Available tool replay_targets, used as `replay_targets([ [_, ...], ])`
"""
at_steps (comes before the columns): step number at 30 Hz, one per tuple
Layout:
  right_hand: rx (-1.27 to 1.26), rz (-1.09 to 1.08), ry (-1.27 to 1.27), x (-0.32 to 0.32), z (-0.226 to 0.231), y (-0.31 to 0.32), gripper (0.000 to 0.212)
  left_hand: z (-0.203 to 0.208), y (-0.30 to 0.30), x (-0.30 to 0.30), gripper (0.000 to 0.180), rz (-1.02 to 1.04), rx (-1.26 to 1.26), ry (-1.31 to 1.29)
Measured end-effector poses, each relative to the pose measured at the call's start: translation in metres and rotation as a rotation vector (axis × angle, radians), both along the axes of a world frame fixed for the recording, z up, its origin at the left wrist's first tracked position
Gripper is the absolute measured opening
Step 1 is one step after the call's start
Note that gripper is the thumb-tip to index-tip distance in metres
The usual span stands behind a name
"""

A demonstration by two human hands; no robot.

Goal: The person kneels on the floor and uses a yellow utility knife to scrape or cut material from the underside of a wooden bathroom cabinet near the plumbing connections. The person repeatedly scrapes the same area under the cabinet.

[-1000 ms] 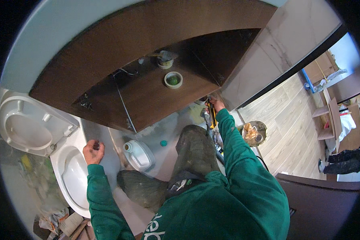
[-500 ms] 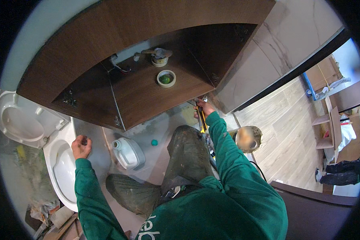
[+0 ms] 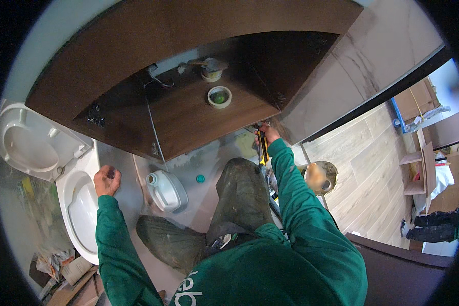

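My left hand (image 3: pixel 107 180) is over the rim of the white toilet bowl (image 3: pixel 81 204), its fingers curled in. A dark spot shows between the fingers; I cannot make out whether it is a small object. With my right hand (image 3: pixel 268 134) I grip a yellow-and-black tool (image 3: pixel 262 148) just under the lower edge of the brown wooden cabinet (image 3: pixel 199 135). Its kind is unclear, and the fingers partly hide it. On the cabinet's inner board sit a roll of tape (image 3: pixel 220 97) and a small tub (image 3: pixel 211 75) with a dirty tool across it.
A white jug (image 3: pixel 167 191) stands uncapped on the floor near a green cap (image 3: pixel 200 179). Right of my arm is a round bucket (image 3: pixel 320 178). Wood scraps (image 3: pixel 76 285) lie at lower left. Another person's legs (image 3: pixel 433 227) show at far right, beside a wooden shelf unit (image 3: pixel 418 168).
The view has shifted a little, so the cabinet and floor things appear slightly farther right. My right hand stays beneath the cabinet edge with the tool; my left hand has turned slightly.
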State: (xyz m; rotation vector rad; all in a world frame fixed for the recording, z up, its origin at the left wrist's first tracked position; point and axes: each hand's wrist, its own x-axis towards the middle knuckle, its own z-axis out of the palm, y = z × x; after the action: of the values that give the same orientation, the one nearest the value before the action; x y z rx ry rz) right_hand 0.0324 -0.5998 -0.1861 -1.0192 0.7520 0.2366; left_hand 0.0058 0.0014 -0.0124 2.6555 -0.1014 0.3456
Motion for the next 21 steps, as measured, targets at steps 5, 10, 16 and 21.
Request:
replay_targets([
  [5, 0.047, 0.055, -0.022, 0.011, 0.000, 0.016, 0.028, 0.000, -0.002, 0.001, 0.025, 0.031, 0.024, 0.008],
  [10, 0.148, 0.003, -0.004, -0.004, -0.001, 0.012, 0.027, 0.003, -0.004, 0.000, 0.024, 0.049, 0.048, 0.024],
  [16, 0.121, 0.004, -0.023, -0.012, 0.002, 0.003, 0.022, 0.004, -0.005, 0.000, 0.023, 0.021, 0.050, 0.005],
  [21, 0.152, -0.018, -0.031, -0.004, -0.003, 0.009, 0.022, 0.007, -0.005, -0.001, 0.023, 0.029, 0.025, 0.036],
])
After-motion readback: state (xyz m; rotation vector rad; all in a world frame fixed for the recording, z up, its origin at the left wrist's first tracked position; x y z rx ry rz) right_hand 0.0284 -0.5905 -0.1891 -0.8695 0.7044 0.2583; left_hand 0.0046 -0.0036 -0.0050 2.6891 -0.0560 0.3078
